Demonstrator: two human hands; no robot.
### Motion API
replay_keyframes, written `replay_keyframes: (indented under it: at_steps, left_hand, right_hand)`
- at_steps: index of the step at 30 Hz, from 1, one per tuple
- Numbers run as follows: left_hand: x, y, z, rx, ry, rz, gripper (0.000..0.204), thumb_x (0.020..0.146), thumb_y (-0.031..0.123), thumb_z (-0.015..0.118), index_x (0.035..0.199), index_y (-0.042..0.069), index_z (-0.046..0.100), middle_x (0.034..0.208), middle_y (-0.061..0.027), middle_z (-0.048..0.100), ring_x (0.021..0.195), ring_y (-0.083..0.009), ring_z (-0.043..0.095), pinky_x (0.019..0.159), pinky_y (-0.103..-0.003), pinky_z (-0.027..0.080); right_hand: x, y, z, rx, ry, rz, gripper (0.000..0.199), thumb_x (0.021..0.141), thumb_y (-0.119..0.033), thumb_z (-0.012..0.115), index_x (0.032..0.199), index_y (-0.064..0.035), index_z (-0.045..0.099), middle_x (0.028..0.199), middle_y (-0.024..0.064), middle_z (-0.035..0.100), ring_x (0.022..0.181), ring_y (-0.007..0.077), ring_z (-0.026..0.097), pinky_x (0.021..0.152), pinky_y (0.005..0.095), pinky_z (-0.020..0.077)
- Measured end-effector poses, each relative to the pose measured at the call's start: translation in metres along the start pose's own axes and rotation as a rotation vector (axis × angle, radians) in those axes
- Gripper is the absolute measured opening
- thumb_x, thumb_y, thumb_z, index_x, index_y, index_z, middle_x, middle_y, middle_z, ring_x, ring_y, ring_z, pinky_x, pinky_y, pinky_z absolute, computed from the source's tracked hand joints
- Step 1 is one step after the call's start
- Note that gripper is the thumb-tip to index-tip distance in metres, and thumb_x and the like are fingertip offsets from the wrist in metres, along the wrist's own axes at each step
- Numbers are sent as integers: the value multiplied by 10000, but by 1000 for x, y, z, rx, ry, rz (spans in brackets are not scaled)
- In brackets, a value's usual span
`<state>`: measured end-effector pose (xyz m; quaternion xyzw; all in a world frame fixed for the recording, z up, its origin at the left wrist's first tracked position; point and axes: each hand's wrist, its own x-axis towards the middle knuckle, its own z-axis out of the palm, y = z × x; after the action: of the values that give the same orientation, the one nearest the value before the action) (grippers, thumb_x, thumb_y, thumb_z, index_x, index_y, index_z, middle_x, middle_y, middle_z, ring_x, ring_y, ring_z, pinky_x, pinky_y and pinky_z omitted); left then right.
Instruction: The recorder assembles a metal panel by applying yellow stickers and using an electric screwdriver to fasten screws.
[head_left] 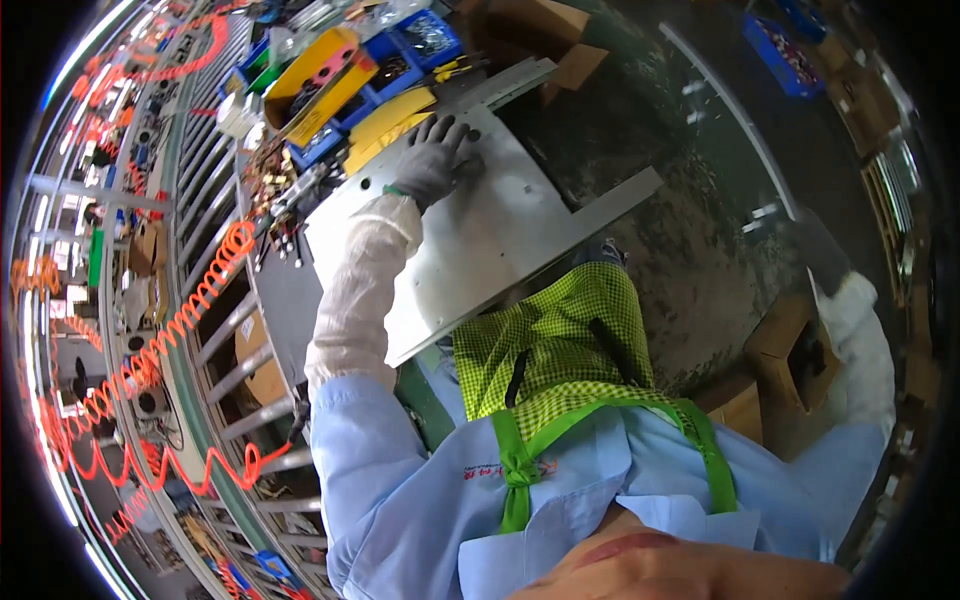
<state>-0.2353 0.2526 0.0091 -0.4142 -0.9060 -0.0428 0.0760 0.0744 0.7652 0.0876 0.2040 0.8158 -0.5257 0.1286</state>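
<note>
A grey-gloved left hand of mine rests on a flat metal panel, its fingers spread. The panel is pale and shiny, with a few small holes, and lies tilted in front of my body. From its far right side a narrow metal strip sticks out. Out to the right, my right hand is dark-gloved and blurred. It is next to the near end of a long, thin, pale metal edge. Its fingers do not show clearly, so I cannot tell whether it grips that edge.
Beyond the panel stand a yellow bin and blue bins of small parts. Orange coiled hoses hang over a roller conveyor at left. Cardboard boxes sit near my right side; a blue crate stands far right.
</note>
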Motion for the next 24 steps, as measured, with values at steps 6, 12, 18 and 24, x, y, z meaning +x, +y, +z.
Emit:
replay_keyframes:
  at_steps: [6,12,18,24]
  left_hand:
    - [8,-6,21,-105,-23,-2,633,879,490,557,1376,109,464,1449,-204,387,1393,-406,260,1146,-545,141]
    - [20,-6,14,-110,-131,-12,687,872,538,564,1371,77,459,1431,-206,404,1359,-437,316,1119,-575,218]
    - [32,-11,16,-151,-153,-77,657,847,534,587,1334,100,510,1383,-209,449,1335,-458,349,1104,-593,247]
    - [41,-14,11,-223,-176,-104,649,817,536,617,1291,98,549,1357,-215,475,1286,-460,408,1070,-593,303]
  right_hand:
    - [154,91,37,202,-159,335,341,870,-149,629,1149,32,556,790,102,639,507,147,520,523,304,496]
    - [280,29,96,228,-296,657,216,906,-266,599,975,-62,613,638,14,529,543,124,509,528,315,476]
    - [449,69,190,-389,-539,98,278,926,-280,554,1138,-118,628,1006,86,639,898,241,607,797,394,531]
    - [513,29,248,-1102,-436,-163,391,893,-221,460,1209,-81,641,1303,86,589,1216,257,552,1014,368,445]
